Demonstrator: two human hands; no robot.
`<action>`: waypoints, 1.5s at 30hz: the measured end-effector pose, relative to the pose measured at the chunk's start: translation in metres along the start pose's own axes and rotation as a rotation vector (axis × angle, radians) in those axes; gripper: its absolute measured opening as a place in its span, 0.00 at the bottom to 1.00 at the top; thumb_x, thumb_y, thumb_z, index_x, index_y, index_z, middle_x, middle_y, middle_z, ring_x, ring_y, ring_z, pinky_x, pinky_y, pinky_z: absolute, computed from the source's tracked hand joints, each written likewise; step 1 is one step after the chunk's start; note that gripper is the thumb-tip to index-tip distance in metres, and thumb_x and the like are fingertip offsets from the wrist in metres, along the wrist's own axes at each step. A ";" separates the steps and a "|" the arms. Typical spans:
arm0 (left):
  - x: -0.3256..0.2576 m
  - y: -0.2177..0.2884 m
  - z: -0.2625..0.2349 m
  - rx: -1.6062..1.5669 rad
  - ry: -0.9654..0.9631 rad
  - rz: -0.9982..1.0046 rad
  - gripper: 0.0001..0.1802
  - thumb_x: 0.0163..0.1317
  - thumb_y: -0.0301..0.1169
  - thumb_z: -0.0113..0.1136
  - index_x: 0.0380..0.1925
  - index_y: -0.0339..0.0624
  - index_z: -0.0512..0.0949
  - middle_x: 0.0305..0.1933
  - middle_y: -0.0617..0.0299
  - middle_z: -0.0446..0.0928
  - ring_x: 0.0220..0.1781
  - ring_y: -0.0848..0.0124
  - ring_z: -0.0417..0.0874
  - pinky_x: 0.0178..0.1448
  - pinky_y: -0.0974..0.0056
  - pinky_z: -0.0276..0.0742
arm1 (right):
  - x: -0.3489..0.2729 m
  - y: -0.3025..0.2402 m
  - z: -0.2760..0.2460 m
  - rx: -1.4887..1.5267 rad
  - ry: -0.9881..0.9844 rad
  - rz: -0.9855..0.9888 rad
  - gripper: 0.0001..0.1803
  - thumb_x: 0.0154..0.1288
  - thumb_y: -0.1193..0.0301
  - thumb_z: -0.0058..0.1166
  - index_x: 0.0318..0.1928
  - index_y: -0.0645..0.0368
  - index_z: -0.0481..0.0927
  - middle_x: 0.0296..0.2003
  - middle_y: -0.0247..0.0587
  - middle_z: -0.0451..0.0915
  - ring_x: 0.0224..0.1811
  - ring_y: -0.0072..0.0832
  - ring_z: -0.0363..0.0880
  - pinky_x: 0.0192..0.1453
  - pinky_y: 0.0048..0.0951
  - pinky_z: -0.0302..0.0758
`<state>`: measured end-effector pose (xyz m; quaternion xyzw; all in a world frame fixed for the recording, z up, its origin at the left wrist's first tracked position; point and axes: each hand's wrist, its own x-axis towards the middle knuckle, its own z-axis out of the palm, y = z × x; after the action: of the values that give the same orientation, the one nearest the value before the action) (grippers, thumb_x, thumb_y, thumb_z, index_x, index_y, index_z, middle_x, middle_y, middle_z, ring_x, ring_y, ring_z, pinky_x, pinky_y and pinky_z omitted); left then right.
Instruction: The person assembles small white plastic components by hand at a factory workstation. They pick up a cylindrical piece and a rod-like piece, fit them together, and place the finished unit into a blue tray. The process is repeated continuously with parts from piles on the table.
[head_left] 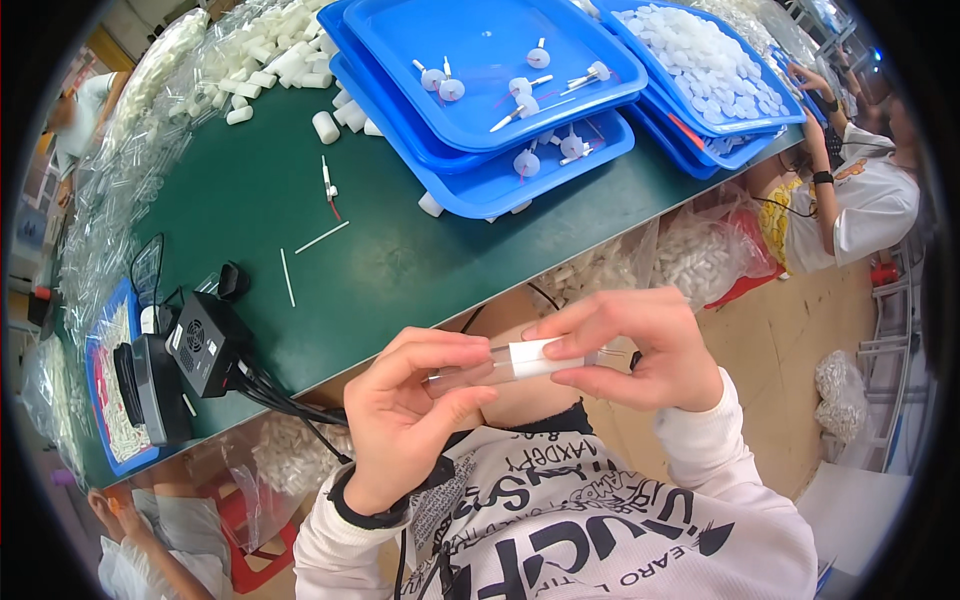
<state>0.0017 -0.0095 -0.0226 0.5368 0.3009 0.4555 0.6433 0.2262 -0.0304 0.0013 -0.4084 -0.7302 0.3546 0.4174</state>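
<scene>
Your left hand [410, 395] and right hand [645, 350] hold a slim clear plastic tube with a white cylindrical sleeve [533, 359] between them, in front of your body, beyond the near edge of the desk. Its long axis runs almost crosswise: the clear end points just below nine o'clock, the end with thin wires just above three. Your left fingers pinch the clear part; your right fingers grip the white sleeve.

Around your hands, the green-topped desk [400, 250] carries stacked blue plastic trays [487, 35] at twelve o'clock, a blue tray of translucent white discs [700, 65] at one, short white foam cylinders [290, 65] at eleven, and a black box-shaped device with a fan [207, 342] at nine. A co-worker in a white shirt [875, 205] sits at two, above a tan floor [735, 345].
</scene>
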 end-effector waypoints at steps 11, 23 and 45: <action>-0.003 -0.002 0.005 0.697 -0.065 0.657 0.15 0.44 0.12 0.65 0.35 0.33 0.80 0.41 0.52 0.77 0.41 0.60 0.81 0.41 0.64 0.79 | 0.004 -0.002 -0.001 0.274 -0.045 0.312 0.08 0.50 0.80 0.65 0.30 0.64 0.78 0.33 0.46 0.83 0.36 0.28 0.83 0.37 0.23 0.77; -0.006 -0.002 0.004 0.301 0.034 0.279 0.15 0.45 0.12 0.66 0.35 0.33 0.79 0.43 0.51 0.76 0.44 0.63 0.80 0.46 0.64 0.79 | 0.004 0.002 0.007 0.259 0.057 0.029 0.13 0.46 0.84 0.64 0.35 0.65 0.78 0.35 0.51 0.82 0.40 0.34 0.83 0.42 0.30 0.77; -0.013 -0.004 0.002 0.486 0.146 0.281 0.14 0.42 0.18 0.71 0.32 0.34 0.80 0.37 0.51 0.81 0.37 0.64 0.84 0.40 0.66 0.80 | -0.007 -0.003 0.007 0.484 0.190 0.316 0.15 0.52 0.79 0.63 0.42 0.66 0.79 0.38 0.42 0.83 0.37 0.25 0.82 0.39 0.23 0.78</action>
<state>-0.0006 -0.0219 -0.0273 0.6773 0.3694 0.4921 0.4033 0.2215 -0.0394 -0.0016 -0.4369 -0.5098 0.5391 0.5085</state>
